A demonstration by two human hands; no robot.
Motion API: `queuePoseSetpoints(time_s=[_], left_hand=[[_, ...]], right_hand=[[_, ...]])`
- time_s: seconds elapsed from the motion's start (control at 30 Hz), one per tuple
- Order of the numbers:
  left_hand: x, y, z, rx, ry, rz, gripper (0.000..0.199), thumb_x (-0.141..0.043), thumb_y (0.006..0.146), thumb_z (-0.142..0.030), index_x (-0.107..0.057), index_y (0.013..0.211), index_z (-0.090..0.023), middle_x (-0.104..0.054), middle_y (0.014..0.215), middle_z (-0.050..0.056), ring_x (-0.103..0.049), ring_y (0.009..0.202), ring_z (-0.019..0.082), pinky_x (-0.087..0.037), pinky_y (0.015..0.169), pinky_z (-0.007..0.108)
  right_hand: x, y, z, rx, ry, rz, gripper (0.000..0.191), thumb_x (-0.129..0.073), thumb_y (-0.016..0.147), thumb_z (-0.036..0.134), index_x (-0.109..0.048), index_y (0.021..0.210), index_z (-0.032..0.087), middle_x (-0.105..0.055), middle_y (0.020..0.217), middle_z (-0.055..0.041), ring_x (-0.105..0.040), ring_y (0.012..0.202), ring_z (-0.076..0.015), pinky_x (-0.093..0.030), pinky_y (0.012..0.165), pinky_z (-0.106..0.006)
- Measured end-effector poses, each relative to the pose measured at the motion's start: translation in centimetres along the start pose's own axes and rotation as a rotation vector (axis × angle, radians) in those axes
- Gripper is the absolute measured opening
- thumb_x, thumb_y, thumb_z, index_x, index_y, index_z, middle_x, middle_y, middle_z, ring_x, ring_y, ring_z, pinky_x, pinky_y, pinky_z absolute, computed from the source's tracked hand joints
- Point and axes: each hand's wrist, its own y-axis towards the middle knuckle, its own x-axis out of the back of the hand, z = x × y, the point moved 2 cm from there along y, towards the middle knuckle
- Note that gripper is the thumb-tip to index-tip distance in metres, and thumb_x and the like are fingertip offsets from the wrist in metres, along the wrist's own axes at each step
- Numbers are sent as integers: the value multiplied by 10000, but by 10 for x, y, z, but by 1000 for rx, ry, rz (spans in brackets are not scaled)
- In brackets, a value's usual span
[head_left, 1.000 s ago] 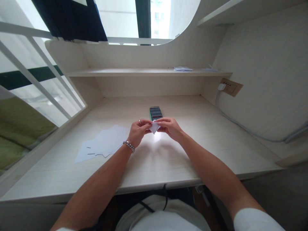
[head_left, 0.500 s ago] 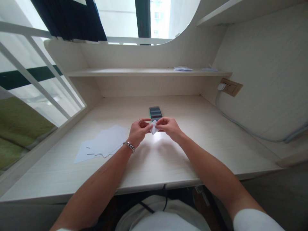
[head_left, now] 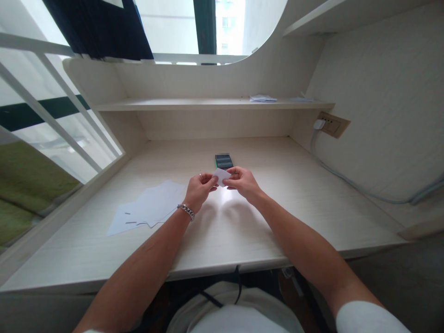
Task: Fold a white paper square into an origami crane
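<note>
Papers point(head_left: 149, 203) lie on table point(head_left: 229, 240), to the L of L hand point(head_left: 201, 188), w/ dark marks near their lower edge. L hand, w/ ring point(head_left: 200, 176) and chain bracelet point(head_left: 186, 211) at wrist, pinches L side of small white folded paper point(head_left: 221, 176) btwn thumb & fingers. Folded paper is held up btwn both hands, over table. Phone point(head_left: 224, 161) lies flat just beyond it, lower end partly hidden. R hand point(head_left: 244, 184) pinches R side of same folded paper, thumb in front. Plug point(head_left: 319, 124) sits in wall socket point(head_left: 333, 125), beyond & well R of R hand.
</note>
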Motion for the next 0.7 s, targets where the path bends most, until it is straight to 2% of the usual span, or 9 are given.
queuePoseSetpoints(time_s=[0.07, 0.17, 0.3, 0.47, 0.7], left_hand=[[1, 1, 0, -26, 34, -8, 377, -838, 586, -424, -663, 742, -129, -679, 680, 33, -623, 634, 130, -505, 653, 271], [1, 1, 0, -63, 111, 3, 332, -837, 581, -392, -668, 689, -127, -665, 625, 28, -602, 596, 130, -481, 619, 264], [2, 0, 0, -80, 186, 20, 272, -829, 586, -356, -680, 636, -133, -657, 583, 26, -566, 547, 118, -431, 559, 247], [5, 1, -2, -112, 231, 68, 273, -829, 591, -381, -694, 607, -145, -667, 586, 34, -561, 541, 120, -414, 546, 247], [5, 2, -3, -56, 176, 82, 336, -840, 584, -427, -716, 704, -139, -692, 651, 52, -604, 605, 132, -465, 599, 255]], right_hand=[[-1, -1, -2, 8, -47, 65, 382, -820, 546, 259, -641, 872, 170, -691, 698, -12, -642, 631, -149, -508, 587, -277], [-1, -2, -3, 45, -104, 98, 316, -794, 615, 358, -672, 833, 165, -686, 707, -20, -631, 646, -146, -500, 589, -271], [0, -3, -3, 87, -149, 89, 292, -758, 660, 430, -674, 711, 155, -665, 661, -21, -595, 613, -132, -480, 584, -267], [0, -3, 0, 128, -185, 96, 317, -761, 656, 461, -681, 698, 157, -657, 643, -19, -573, 587, -126, -465, 573, -266], [3, -4, 3, 77, -91, 57, 377, -810, 586, 505, -663, 656, 165, -648, 631, -8, -591, 605, -128, -482, 590, -265]])
